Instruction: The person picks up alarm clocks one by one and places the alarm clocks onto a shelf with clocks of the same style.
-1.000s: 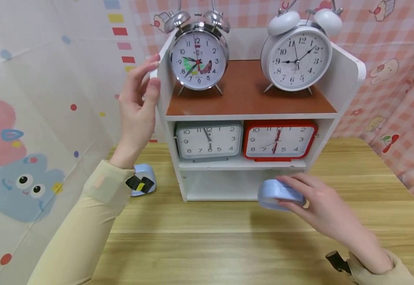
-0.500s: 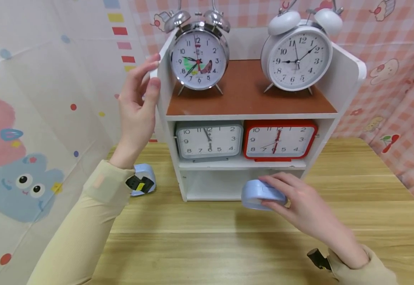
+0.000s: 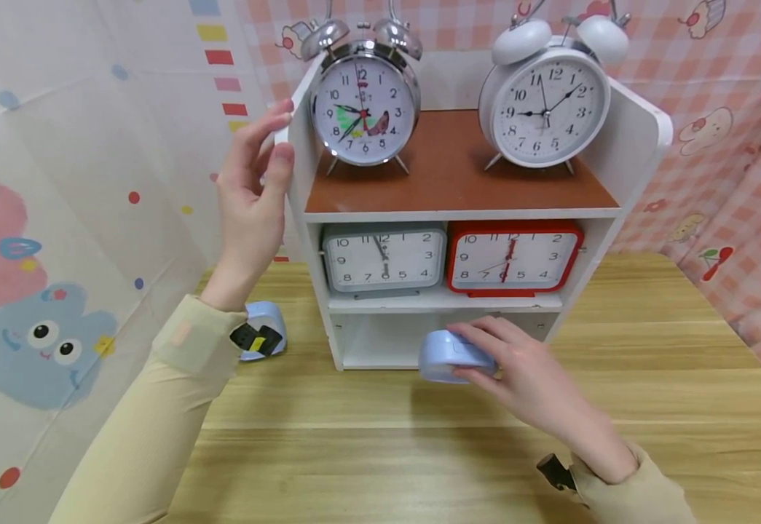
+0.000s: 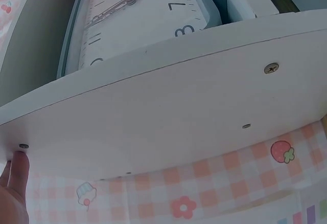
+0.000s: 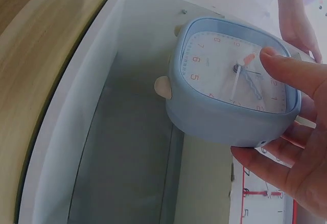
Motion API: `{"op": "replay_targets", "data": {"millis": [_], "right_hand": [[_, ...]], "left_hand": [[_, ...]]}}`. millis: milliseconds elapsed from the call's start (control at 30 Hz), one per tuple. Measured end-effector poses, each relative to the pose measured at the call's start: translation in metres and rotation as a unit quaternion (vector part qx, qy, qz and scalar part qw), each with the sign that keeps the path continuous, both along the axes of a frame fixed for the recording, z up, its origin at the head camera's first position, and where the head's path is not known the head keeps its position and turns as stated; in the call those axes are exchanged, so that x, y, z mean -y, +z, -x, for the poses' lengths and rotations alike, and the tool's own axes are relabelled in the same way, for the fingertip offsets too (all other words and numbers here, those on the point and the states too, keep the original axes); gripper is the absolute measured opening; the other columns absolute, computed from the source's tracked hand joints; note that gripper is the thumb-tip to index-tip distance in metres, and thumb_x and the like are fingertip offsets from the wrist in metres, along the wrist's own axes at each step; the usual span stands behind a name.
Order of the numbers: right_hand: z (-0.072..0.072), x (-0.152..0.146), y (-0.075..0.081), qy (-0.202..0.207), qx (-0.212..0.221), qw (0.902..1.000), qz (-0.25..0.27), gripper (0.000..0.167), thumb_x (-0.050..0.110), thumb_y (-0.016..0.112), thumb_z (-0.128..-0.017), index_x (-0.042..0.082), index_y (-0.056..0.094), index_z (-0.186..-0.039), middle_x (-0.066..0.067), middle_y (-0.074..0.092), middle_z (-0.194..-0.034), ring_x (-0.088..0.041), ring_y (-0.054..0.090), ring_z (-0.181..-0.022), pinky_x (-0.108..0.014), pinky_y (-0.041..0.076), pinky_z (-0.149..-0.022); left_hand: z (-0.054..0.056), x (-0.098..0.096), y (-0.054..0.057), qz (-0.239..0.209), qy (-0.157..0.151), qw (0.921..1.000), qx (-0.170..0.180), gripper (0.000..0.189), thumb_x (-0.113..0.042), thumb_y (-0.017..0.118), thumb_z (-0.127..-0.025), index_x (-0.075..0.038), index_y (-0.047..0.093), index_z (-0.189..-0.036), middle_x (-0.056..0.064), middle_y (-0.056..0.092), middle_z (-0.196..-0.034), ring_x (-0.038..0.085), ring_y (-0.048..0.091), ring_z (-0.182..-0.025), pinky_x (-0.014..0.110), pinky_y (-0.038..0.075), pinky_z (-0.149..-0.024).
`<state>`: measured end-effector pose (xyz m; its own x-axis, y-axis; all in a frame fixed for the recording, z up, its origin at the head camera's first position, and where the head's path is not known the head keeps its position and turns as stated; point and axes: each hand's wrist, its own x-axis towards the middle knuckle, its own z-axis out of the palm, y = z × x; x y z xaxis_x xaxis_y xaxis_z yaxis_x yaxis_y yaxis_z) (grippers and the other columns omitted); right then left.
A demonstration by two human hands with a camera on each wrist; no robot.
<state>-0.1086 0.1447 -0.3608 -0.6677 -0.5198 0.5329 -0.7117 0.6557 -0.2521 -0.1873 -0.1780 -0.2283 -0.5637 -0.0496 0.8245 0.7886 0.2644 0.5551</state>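
Observation:
My right hand point(image 3: 518, 371) pinches a light-blue alarm clock point(image 3: 448, 353) in front of the bottom compartment of a small white shelf point(image 3: 462, 215). In the right wrist view the thumb lies over the rim of the clock's face point(image 5: 219, 70), and the other fingers are on its side. My left hand point(image 3: 252, 196) touches the shelf's left side panel near the top. In the left wrist view a fingertip point(image 4: 19, 168) rests on that panel's outer face point(image 4: 153, 111). Behind the left wrist, a second light-blue object point(image 3: 267, 319) on the table is partly hidden.
A silver twin-bell clock point(image 3: 365, 109) and a white twin-bell clock point(image 3: 547, 109) stand on the brown top level. On the middle level sit a grey clock point(image 3: 384, 258) and a red-framed clock point(image 3: 514, 256). The wooden table point(image 3: 328, 451) extends in front.
My right hand has moved left with the light-blue alarm clock, along the front of the bottom compartment. The left hand stays in place on the shelf's side.

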Motion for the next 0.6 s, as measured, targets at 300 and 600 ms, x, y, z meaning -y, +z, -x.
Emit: {"op": "replay_targets", "data": {"millis": [300,600], "right_hand": [[0.005,0.012,-0.007,0.008,0.023,0.9997,-0.009,0.054,0.022,0.089,-0.085,0.013,0.07,-0.134,-0.004,0.073,-0.121,-0.021,0.071,-0.105,-0.043,0.066,-0.085],[0.012,0.021,-0.018,0.015,0.032,0.9993,-0.01,0.055,0.026,0.089,-0.084,0.012,0.07,-0.133,-0.007,0.073,-0.12,-0.022,0.072,-0.103,-0.041,0.066,-0.085]], "left_hand": [[-0.001,0.002,0.0,0.004,0.003,1.0,0.007,0.034,-0.01,0.054,-0.108,0.0,0.057,-0.14,0.01,0.057,-0.158,0.018,0.055,-0.146,0.034,0.05,-0.121],[-0.002,0.001,0.001,0.01,0.003,0.9999,0.009,0.034,-0.008,0.053,-0.108,-0.001,0.057,-0.141,0.01,0.056,-0.158,0.018,0.053,-0.147,0.034,0.049,-0.122]]}}
